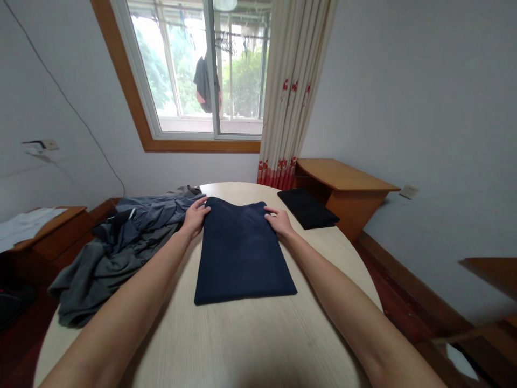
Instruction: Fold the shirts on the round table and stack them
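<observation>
Straightening seems the step now, the left hand (pixel 195 217) and right hand (pixel 280 221) apart, touching far corners of the folded navy cloth (pixel 243 256) on the table (pixel 226 345), whether pinching I cannot tell, and next move calls for even fingers.

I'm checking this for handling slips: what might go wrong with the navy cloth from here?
The far edge of the navy cloth dips between the left hand and right hand, so a crease might set in. The loose clothes pile lies close by the left hand, which might catch it.
</observation>
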A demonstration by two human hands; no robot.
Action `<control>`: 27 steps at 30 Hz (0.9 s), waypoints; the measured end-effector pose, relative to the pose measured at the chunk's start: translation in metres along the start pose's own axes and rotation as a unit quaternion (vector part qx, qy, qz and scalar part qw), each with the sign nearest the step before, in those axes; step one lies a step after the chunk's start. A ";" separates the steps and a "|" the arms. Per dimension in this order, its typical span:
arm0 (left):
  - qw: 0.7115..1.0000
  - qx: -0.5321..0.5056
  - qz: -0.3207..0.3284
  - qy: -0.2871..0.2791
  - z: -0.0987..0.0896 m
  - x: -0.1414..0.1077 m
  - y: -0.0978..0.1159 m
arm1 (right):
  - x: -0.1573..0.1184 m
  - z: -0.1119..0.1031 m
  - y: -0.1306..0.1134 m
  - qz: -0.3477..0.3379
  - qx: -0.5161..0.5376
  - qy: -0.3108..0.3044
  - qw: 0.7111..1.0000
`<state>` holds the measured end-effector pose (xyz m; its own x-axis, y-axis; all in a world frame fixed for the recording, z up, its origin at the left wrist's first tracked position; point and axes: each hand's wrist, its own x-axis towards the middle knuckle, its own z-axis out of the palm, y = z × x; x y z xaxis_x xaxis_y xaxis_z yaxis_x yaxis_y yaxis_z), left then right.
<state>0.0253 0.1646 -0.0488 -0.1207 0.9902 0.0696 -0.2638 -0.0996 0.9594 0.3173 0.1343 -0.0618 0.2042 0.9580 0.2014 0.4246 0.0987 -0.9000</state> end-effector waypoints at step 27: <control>0.695 0.651 0.154 -0.264 -0.038 -0.138 0.001 | -0.093 -0.005 -0.029 -0.113 -0.413 -0.204 0.880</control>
<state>0.0053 0.0241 -0.0681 0.4791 0.8734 0.0870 0.8275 -0.4825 0.2872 0.2905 0.0407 -0.0524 -0.2310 0.9724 0.0320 0.9446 0.2320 -0.2323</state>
